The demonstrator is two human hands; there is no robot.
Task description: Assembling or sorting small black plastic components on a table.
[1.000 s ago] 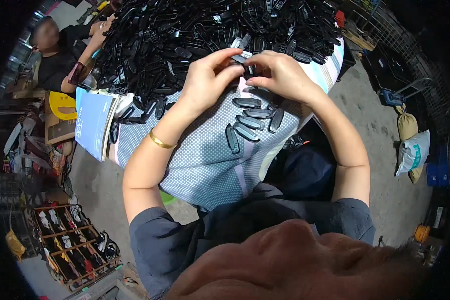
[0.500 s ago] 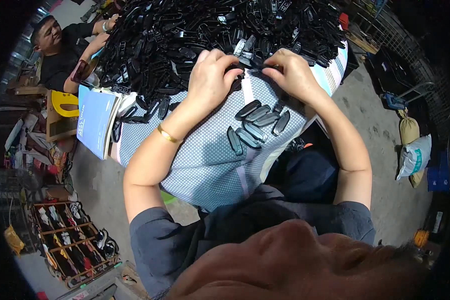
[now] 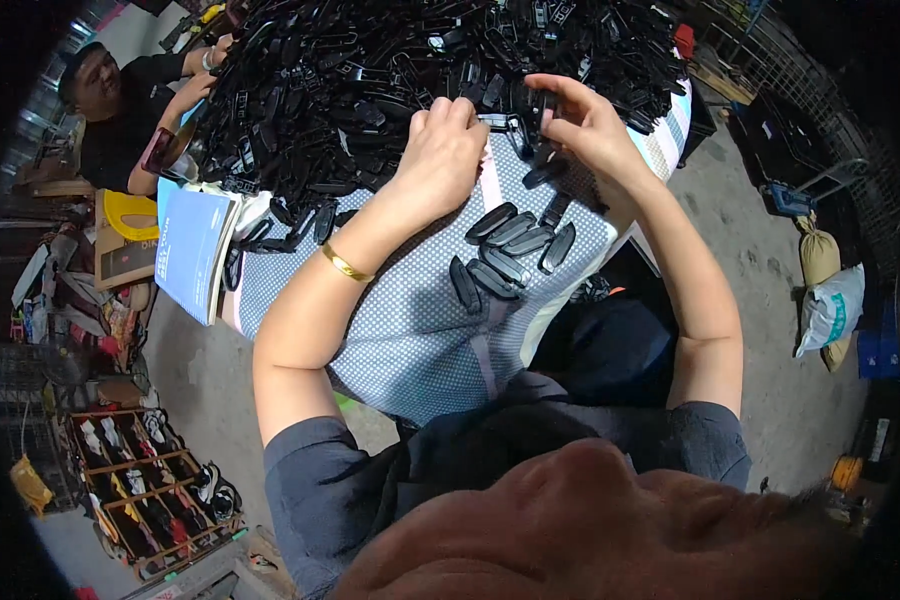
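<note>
In the head view, the left hand (image 3: pixel 440 155) is bent over the lower edge of the black heap (image 3: pixel 310 110), at the upper middle of the frame, knuckles up and fingers curled. Its fingertips are turned away, so whether it grips anything cannot be told. The right hand (image 3: pixel 598 135), a little right of it, has thumb and forefinger bowed apart around a dark piece (image 3: pixel 541 104); black lies against black there, and whether they pinch it or merely stand in front of it is unclear.

The small black oblong pieces lie in two places: the heap fills the top of the frame, and a loose cluster (image 3: pixel 518 229) sits near the centre on the patterned cloth (image 3: pixel 390 350), below the hands. At upper left, a co-worker's hand (image 3: pixel 191 92) is at the heap's edge.

The likeliest trouble is a slide: the heap looks loose, and a tug from either person could send pieces down among the cluster and mix the two. The cloth dips and creases toward the lower middle, so a pull on it could shift the cluster toward its edge. A blue book (image 3: pixel 195 240) at left sits at the cloth's border and might tip if an elbow knocks it
</note>
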